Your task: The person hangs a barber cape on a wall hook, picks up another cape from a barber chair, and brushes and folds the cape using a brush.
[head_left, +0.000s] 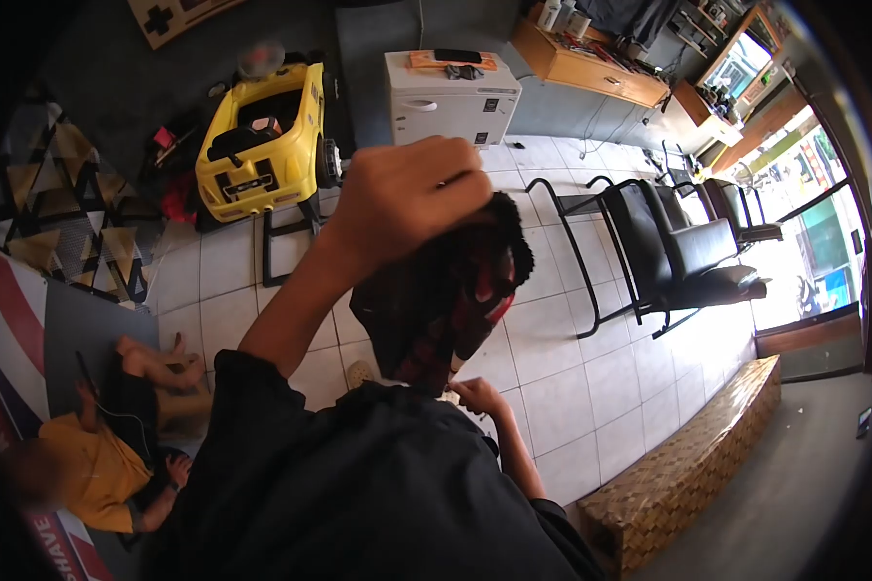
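The left hand (417, 194) is closed on the top of the fuzzy-edged red-and-black cloth (436, 310), holding it up beneath the fist, which calls for a steady grip, while the right hand (482, 396) curls by its lower end, its hold unclear.

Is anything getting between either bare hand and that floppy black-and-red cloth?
Nothing visible does: the left hand is closed on the top of the black-and-red cloth, and the right hand is right at its lower end.
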A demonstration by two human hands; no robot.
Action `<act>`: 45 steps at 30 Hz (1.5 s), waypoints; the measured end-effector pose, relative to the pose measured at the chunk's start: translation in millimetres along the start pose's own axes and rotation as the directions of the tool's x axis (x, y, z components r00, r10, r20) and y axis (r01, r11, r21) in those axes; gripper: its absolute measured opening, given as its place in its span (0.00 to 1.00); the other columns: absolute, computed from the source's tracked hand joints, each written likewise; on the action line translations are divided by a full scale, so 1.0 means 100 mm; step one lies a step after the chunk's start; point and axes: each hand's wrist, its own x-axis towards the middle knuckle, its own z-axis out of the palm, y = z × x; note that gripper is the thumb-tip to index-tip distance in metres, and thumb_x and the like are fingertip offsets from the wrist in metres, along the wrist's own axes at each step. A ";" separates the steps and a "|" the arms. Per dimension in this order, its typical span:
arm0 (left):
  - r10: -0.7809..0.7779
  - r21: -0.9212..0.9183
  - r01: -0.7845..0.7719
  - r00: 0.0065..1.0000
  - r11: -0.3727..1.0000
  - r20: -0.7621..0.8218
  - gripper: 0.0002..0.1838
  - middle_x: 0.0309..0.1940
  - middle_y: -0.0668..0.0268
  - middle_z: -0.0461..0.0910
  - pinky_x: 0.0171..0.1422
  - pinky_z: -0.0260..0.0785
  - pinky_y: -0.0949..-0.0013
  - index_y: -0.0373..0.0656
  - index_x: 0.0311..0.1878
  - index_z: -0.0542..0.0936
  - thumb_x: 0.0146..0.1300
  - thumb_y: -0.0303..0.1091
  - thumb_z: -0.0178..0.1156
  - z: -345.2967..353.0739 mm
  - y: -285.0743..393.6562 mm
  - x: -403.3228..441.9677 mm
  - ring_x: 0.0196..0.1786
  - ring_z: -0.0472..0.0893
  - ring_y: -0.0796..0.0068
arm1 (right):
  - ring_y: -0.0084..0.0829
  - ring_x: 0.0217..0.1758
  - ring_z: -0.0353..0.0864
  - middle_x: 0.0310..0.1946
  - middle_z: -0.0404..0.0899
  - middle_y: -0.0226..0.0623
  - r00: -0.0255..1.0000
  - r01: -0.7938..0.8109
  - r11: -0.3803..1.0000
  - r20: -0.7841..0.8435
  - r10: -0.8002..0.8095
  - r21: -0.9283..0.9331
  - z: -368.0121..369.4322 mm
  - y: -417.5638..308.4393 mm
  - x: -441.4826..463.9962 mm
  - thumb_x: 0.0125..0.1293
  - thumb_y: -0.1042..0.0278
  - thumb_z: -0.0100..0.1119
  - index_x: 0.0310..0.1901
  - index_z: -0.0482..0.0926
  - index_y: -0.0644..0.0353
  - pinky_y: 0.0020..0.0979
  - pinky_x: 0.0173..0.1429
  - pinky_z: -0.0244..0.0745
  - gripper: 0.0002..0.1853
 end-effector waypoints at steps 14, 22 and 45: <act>-0.007 -0.037 0.008 0.999 0.999 0.032 0.13 0.25 0.69 0.73 0.24 0.70 0.74 0.42 0.35 0.79 0.41 0.25 0.63 0.20 0.21 -0.01 0.25 0.77 0.75 | 0.17 0.13 0.58 0.12 0.63 0.28 0.614 0.747 0.216 -0.528 -0.586 0.629 -0.54 -1.00 -0.84 0.71 0.53 0.42 0.21 0.66 0.62 0.21 0.16 0.52 0.24; -0.150 -0.013 0.149 0.981 0.989 -0.126 0.18 0.26 0.68 0.73 0.25 0.69 0.72 0.44 0.37 0.78 0.37 0.22 0.66 -0.11 0.11 0.07 0.24 0.77 0.71 | 0.16 0.14 0.60 0.17 0.65 0.26 0.941 0.166 0.935 -0.335 -0.054 0.315 0.14 -0.15 -0.07 0.70 0.54 0.44 0.40 0.76 0.61 0.21 0.16 0.56 0.18; -0.661 -0.801 0.544 0.508 -0.250 0.552 0.10 0.30 0.66 0.77 0.31 0.69 0.78 0.35 0.43 0.76 0.65 0.31 0.50 -0.07 0.42 0.23 0.29 0.77 0.81 | 0.53 0.38 0.77 0.30 0.78 0.54 0.927 0.211 0.907 -0.220 -0.304 -0.366 0.55 0.63 0.23 0.68 0.54 0.40 0.36 0.74 0.65 0.47 0.43 0.69 0.20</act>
